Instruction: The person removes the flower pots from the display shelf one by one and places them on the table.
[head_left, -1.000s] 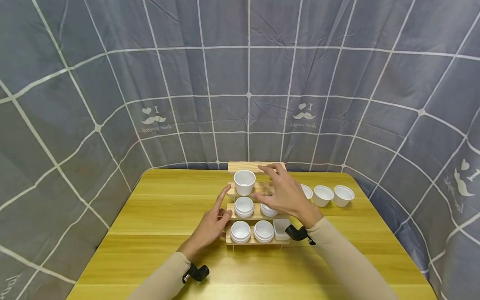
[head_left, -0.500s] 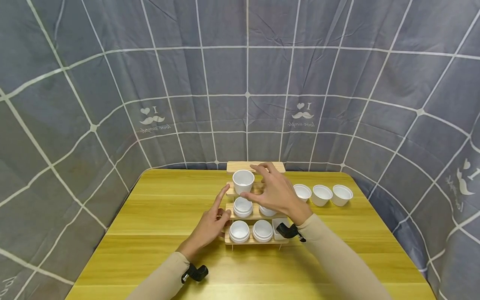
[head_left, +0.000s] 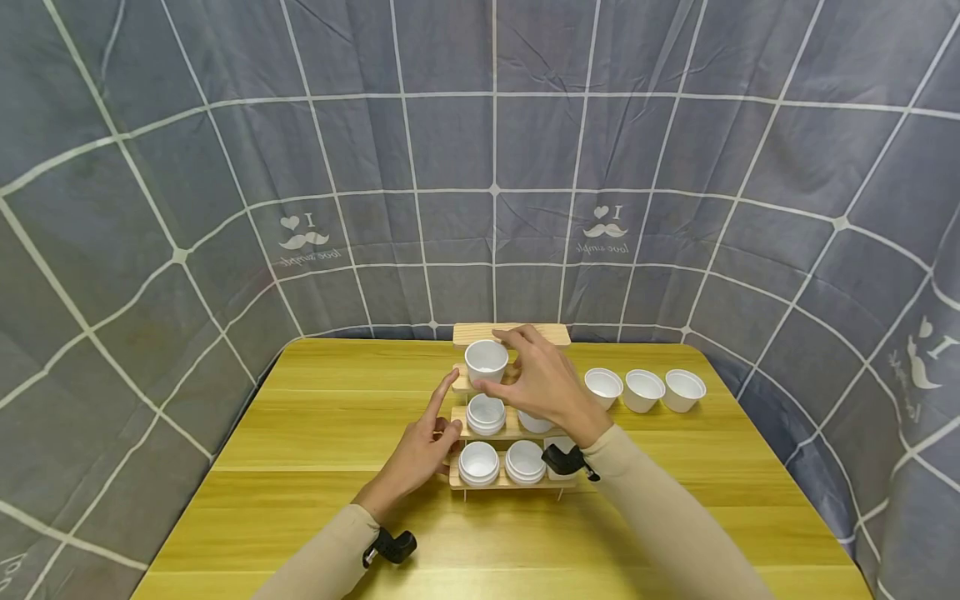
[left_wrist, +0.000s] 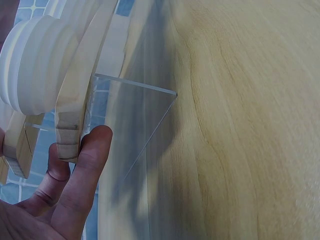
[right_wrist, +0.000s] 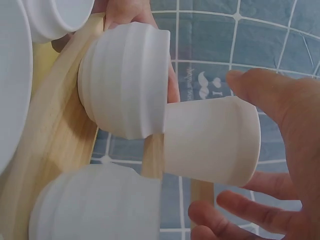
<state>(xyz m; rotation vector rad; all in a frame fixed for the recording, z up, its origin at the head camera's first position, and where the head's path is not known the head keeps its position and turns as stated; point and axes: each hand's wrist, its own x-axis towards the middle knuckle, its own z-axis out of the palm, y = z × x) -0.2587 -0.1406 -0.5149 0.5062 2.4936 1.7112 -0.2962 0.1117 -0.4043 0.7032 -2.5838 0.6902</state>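
Observation:
A tiered wooden stand (head_left: 472,335) with clear supports carries white pots. My left hand (head_left: 416,450) holds the stand's left side; its index finger reaches up along the boards, and in the left wrist view two fingers (left_wrist: 97,145) straddle the end of a board (left_wrist: 70,125). A plain white tapered cup (head_left: 484,373) sits upright on the third board. Around its right side stands my right hand (head_left: 547,379), thumb low in front and index finger by the rim. In the right wrist view a gap shows between the thumb (right_wrist: 250,87) and the cup (right_wrist: 210,140).
Below the cup, the lower boards hold ribbed white pots (head_left: 478,464) and, at bottom right, a square white dish (head_left: 558,442), partly covered by the wrist camera. Three white cups (head_left: 643,392) stand in a row on the wooden table (head_left: 337,417) to the right. A grey checked curtain (head_left: 450,225) surrounds it.
My right hand has moved left, from beside the cup to close around its right side. The left hand and the cup stay where they were.

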